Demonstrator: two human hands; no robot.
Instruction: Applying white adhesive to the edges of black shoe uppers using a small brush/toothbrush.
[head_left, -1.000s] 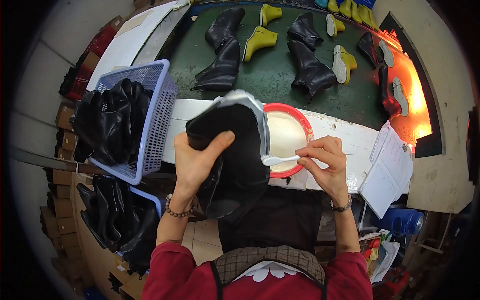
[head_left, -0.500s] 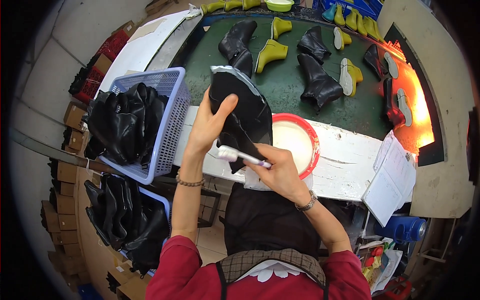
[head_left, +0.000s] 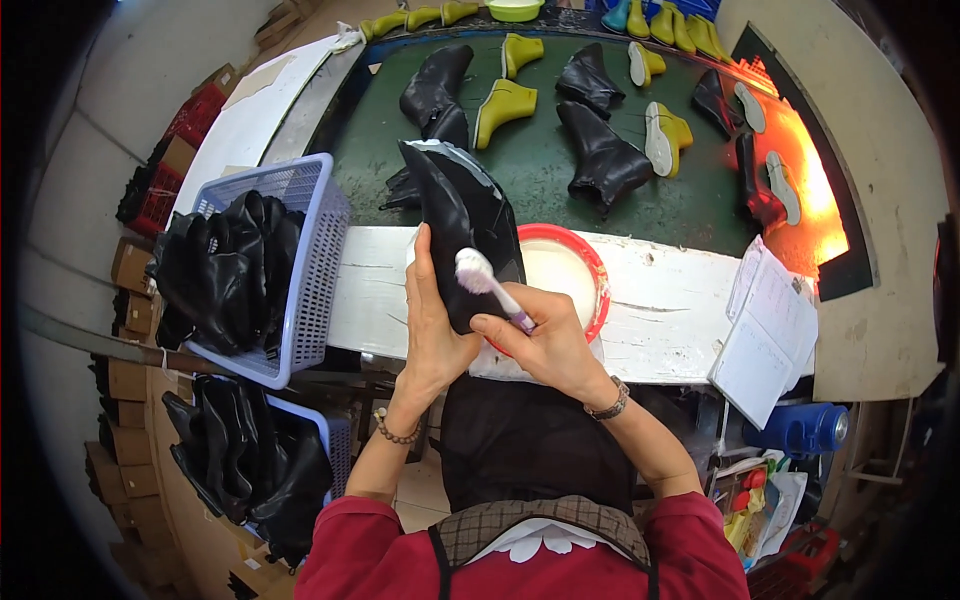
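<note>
My left hand [head_left: 435, 320] is closed round the lower part of a black leather boot upper [head_left: 440, 210], holding it tilted over the white bench [head_left: 660, 330]. A whitish coating shows along the upper's far edge. In my right hand [head_left: 552, 335] is a white and purple toothbrush [head_left: 488, 284], its bristles loaded with white paste. The brush head lies over the upper's near part; whether it touches cannot be made out. My right fingertips are close to the upper's near end. Just right of the upper stands a red-rimmed bowl [head_left: 603, 285] of creamy white liquid, partly behind my right hand.
A lilac basket [head_left: 318, 250] of black uppers stands at left, with another basket [head_left: 339, 445] below. Black boots [head_left: 604, 155] and yellow shoe lasts [head_left: 503, 112] lie on the green belt [head_left: 520, 170]. An orange-glowing heater [head_left: 815, 200], paper sheets [head_left: 770, 340] and blue flask [head_left: 800, 430] are at right.
The upper has turned, bringing more of its shiny outer leather into view. My left hand has slid lower on it, thumb no longer across the front. The toothbrush now points more upward.
</note>
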